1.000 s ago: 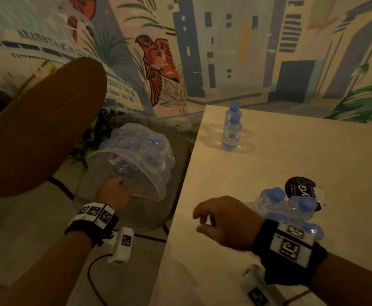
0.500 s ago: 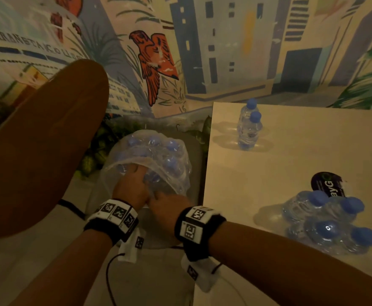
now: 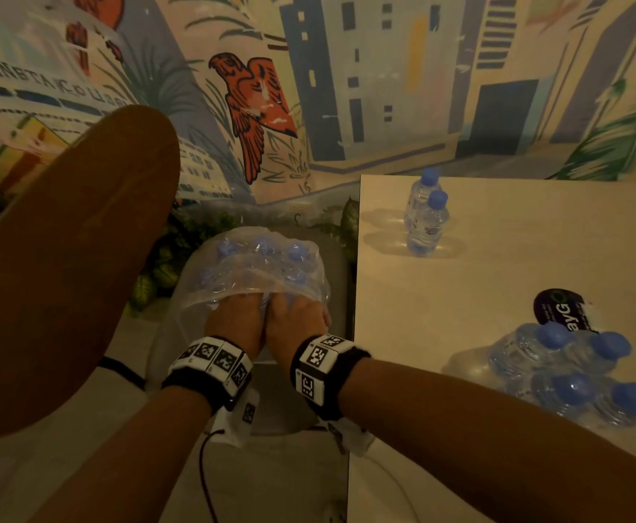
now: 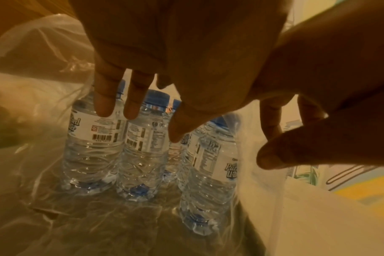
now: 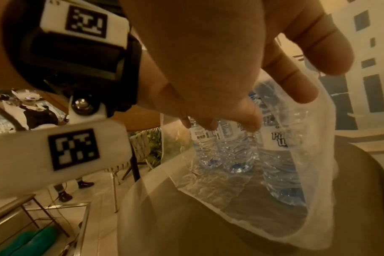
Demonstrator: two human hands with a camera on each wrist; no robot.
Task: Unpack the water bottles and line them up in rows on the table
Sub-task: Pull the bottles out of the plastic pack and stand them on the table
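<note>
A clear plastic wrap (image 3: 256,266) with several blue-capped water bottles stands on a grey seat left of the table (image 3: 497,281). Both my hands reach into its open near end. In the left wrist view my left hand (image 4: 138,119) points straight fingers at the upright bottles (image 4: 94,147) without gripping one. My right hand (image 3: 297,315) is beside it at the wrap's right flap (image 5: 318,155), film between thumb and fingers (image 4: 272,121). Two bottles (image 3: 426,220) stand on the table's far left. Several more (image 3: 573,375) lie bunched at its near right.
A dark round label (image 3: 558,307) lies by the lying bottles. A large brown rounded panel (image 3: 63,258) rises at the left, close to the pack. A painted wall runs behind. Cables trail on the floor below my wrists.
My right hand left the table and moved left to the pack. Both hands have pushed further under the wrap's lip.
</note>
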